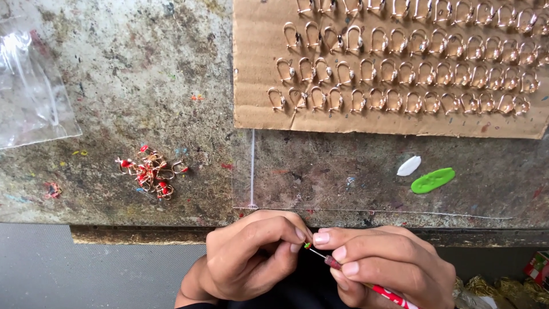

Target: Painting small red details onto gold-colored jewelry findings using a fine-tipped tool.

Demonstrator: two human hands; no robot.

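Observation:
My left hand (pixel 251 254) is curled below the bench edge, its fingertips pinched on a tiny piece that I cannot make out. My right hand (pixel 383 263) holds a thin red-handled needle tool (pixel 366 283), whose tip carries a green dab (pixel 307 246) right at the left fingertips. A blob of green paste (pixel 433 180) and a white blob (pixel 409 166) lie on the bench to the upper right. A small heap of gold earring hooks with red enamel (pixel 150 170) lies to the left.
A cardboard sheet (pixel 257 68) at the back holds rows of several gold hooks (pixel 400 71). A clear plastic sheet (pixel 343 171) covers the stained bench in front. A clear plastic bag (pixel 28 91) lies at far left. Gold items (pixel 492 286) sit low right.

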